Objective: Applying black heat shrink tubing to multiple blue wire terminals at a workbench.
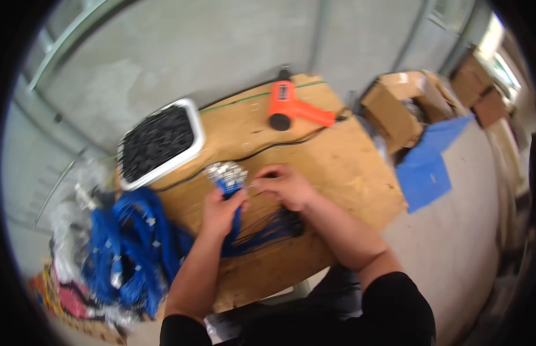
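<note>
My left hand (221, 210) is closed round a bundle of blue wires (236, 225). Silvery-white wire ends (226, 172) fan out above its fingers. Just to the right, my right hand (284, 185) has its thumb and fingers pinched together near those ends. What sits in that pinch, if anything, is too small and blurred to name. Below both hands the blue wires run across the wooden table (348, 167), with a dark clump (293, 224) at their right end under my right wrist.
A white tray (199, 135) full of small black pieces stands at the back left. An orange heat gun (285, 104) lies at the back, its black cord (250, 154) crossing the table. Coils of blue wire (127, 242) fill the left side. Cardboard boxes (395, 118) stand beyond the right edge.
</note>
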Demonstrator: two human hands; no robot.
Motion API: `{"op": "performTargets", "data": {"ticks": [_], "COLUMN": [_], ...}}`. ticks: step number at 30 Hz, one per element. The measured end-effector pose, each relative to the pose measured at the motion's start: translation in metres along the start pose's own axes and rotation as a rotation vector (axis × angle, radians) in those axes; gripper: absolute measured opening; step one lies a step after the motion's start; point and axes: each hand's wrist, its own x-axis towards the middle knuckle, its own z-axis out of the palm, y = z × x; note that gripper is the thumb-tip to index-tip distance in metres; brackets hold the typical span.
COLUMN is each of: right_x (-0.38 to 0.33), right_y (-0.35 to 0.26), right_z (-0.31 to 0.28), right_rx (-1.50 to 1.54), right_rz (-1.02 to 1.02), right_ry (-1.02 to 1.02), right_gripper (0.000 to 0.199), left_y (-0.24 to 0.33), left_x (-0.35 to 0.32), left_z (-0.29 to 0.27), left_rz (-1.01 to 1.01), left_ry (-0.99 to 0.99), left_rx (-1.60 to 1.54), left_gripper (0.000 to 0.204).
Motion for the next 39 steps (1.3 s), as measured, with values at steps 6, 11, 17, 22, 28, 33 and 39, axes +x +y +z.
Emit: {"op": "performTargets", "data": {"ticks": [6,11,17,22,28,33,39], "right_x": [0.006,0.001,0.013,-0.001,0.002,0.005,0.004], "right_y": [0.006,0.0,0.004,-0.007,-0.011,-0.008,-0.01], "right_z": [0.004,-0.001,-0.001,-0.023,-0.003,-0.004,-0.003], "right_rx": [0.008,0.023,0.294,0.375,0.309,0.403,0.466], "right_rz": [0.007,0.013,0.112,0.16,0.153,0.173,0.235], "right_ry": [-0.026,-0.03,-0.018,-0.017,-0.049,-0.006,-0.005], "right_gripper": [0.018,0.014,0.014,0.02,0.016,0.016,0.018], "left_y": [0.001,-0.005,-0.001,-0.007,0.002,0.003,0.002], "left_x": [-0.001,0.007,-0.003,0.004,0.0,-0.001,0.001], "left_z": [-0.007,-0.001,-0.01,0.004,-0.007,-0.009,-0.01], "left_rz": [-0.057,-0.051,0.011,-0.018,-0.045,-0.047,-0.066], "left_ry": [0.067,0.065,0.127,-0.003,0.005,-0.023,-0.008], "left_rx": [-0.029,-0.01,-0.042,-0.1,-0.123,-0.133,-0.138], "left_gripper": [0.012,0.01,0.01,0.013,0.012,0.01,0.01]}}
